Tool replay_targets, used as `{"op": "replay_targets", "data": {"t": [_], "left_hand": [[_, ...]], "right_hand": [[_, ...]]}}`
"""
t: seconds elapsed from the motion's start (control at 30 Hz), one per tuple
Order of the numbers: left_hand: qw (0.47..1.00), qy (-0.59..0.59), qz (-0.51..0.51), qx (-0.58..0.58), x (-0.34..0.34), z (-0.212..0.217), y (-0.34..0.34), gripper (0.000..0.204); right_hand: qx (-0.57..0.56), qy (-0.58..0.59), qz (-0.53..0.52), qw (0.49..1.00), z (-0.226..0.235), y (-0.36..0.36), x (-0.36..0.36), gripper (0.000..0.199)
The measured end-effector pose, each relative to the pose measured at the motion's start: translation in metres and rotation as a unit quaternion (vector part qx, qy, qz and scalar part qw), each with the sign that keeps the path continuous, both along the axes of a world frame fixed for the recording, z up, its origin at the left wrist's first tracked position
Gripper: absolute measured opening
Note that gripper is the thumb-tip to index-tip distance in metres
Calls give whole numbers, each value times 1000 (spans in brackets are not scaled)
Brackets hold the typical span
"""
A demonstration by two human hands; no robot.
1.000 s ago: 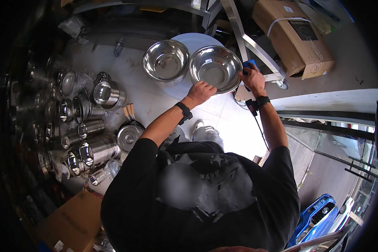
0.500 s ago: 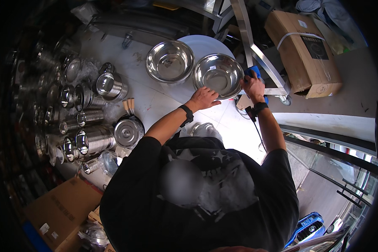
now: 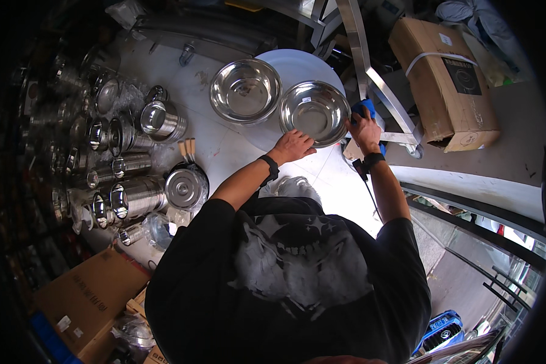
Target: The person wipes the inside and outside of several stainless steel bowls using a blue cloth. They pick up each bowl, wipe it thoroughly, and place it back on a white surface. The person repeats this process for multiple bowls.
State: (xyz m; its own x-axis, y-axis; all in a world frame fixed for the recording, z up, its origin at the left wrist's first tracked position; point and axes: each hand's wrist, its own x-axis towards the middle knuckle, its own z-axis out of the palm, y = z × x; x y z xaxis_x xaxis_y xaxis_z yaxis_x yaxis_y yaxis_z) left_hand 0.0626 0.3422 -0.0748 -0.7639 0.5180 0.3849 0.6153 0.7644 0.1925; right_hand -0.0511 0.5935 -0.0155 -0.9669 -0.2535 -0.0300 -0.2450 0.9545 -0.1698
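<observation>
A shiny stainless steel bowl with a small white sticker inside sits on a round white top. My left hand is at its near rim, fingers bent over the edge and gripping it. At the right rim of the same bowl, my right hand is closed on a blue cloth. The cloth bunches up beyond the fingers, and part hangs by the wrist. To the left stands a second steel bowl, untouched. Both wrists wear dark straps.
The round white top lies under the bowls. Steel pots and a lidded pan crowd the floor at left. A metal frame leg on a caster stands right, beside a strapped cardboard box. Another carton lies lower left.
The right bowl has shifted very slightly, with my left hand still at its rim. My right hand and the blue cloth have moved slightly at the bowl's right side.
</observation>
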Motion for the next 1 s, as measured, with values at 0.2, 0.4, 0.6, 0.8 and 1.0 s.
{"op": "replay_targets", "data": {"t": [0.2, 0.4, 0.6, 0.8, 1.0], "left_hand": [[1000, -9, 0, -15, -3, -10, -3, 32], [998, -50, -7, -28, -2, -11, -3, 33], [999, -30, -23, 11, 3, 1, -18, 42], [980, 1, 89, 181, 8, 52, -101, 20], [903, 30, 368, 222, -12, 48, -251, 30]], "right_hand": [[-8, -41, -55, 998, -4, 19, 1, 48], [-34, -40, -152, 987, -12, 65, 17, 34], [-179, -29, -167, 969, 8, 40, 25, 30], [-173, 18, -63, 983, 62, -37, 36, 30], [-6, -49, -12, 999, 94, -156, 34, 22]]}}
